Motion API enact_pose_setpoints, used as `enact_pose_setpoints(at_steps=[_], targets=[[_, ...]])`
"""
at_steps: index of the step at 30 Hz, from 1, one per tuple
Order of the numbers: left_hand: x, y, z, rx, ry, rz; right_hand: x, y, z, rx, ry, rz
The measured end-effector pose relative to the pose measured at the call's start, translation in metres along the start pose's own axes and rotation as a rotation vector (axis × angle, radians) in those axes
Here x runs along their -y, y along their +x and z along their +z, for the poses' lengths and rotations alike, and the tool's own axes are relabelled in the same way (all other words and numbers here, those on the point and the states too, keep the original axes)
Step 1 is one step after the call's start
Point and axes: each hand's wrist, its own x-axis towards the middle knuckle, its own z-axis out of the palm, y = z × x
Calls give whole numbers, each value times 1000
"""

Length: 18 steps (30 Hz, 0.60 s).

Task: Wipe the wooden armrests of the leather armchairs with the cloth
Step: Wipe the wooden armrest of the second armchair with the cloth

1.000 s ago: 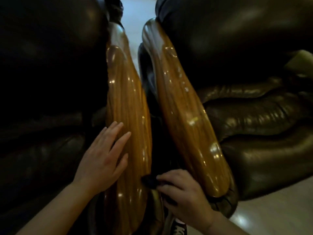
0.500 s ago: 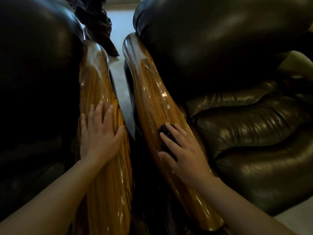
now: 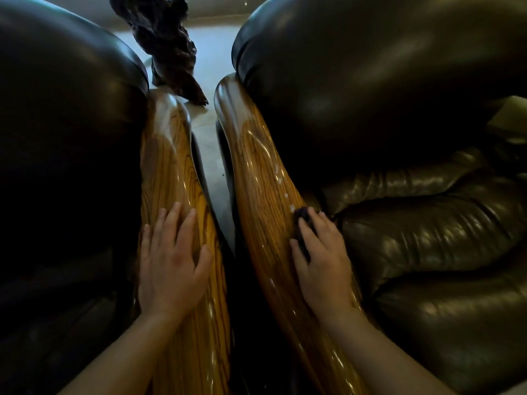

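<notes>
Since a sec ago the right hand (image 3: 323, 259) w/ the small dark cloth (image 3: 302, 215) pinned under its fingers has slid from the near tip up to mid-frame on the right glossy wood-grain armrest (image 3: 256, 178), nearly at the white specks (image 3: 281, 181). Far half prob still unwiped. Left hand (image 3: 171, 266) lies flat and empty on the left wooden armrest (image 3: 168, 155). No readable writing or brands anywhere.

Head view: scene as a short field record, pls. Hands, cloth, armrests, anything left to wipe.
left hand: flat on left armrest, empty
right hand: pressing cloth onto right armrest
cloth: dark, mostly hidden under fingers
specks: pale spots on right armrest, just beyond the cloth
armchairs: dark leather, side by side, floor gap between
background: dark carved object on floor
</notes>
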Motion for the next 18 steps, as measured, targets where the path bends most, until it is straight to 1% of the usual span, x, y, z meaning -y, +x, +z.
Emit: enact_pose_setpoints(at_steps=[2, 4, 5, 6, 7, 9, 10, 11, 12, 15, 16, 17, 18], targets=[[1, 0, 1, 4, 5, 5, 9, -4, 7, 55, -2, -155], [2, 0, 1, 0, -6, 13, 0, -21, 4, 131, 31, -314], [3, 1, 1, -2, -10, 6, -7, -24, 0, 141, 34, -333], [4, 1, 2, -1, -7, -1, -14, -22, -2, 120, 25, -306], [4, 0, 2, 2, 1, -4, -17, -13, -3, 84, 14, -240], [3, 0, 3, 7, 9, -3, -9, 14, 0, 12, 7, -84], [2, 0, 2, 7, 8, -5, 0, 25, 4, 1, 9, -51], [2, 1, 1, 8, 7, -7, 10, 29, 7, 8, 12, -69], [2, 1, 1, 12, 12, -7, 14, 26, 10, 30, 15, -132], [1, 0, -2, 35, 26, -10, -3, -5, 6, 119, 54, -386], [1, 1, -2, 45, 27, -18, -14, -9, 1, 120, 51, -401], [1, 5, -3, 50, 25, -25, -22, -7, -1, 92, 45, -367], [1, 13, -4, 45, 24, -32, -24, 0, -1, 53, 44, -291]])
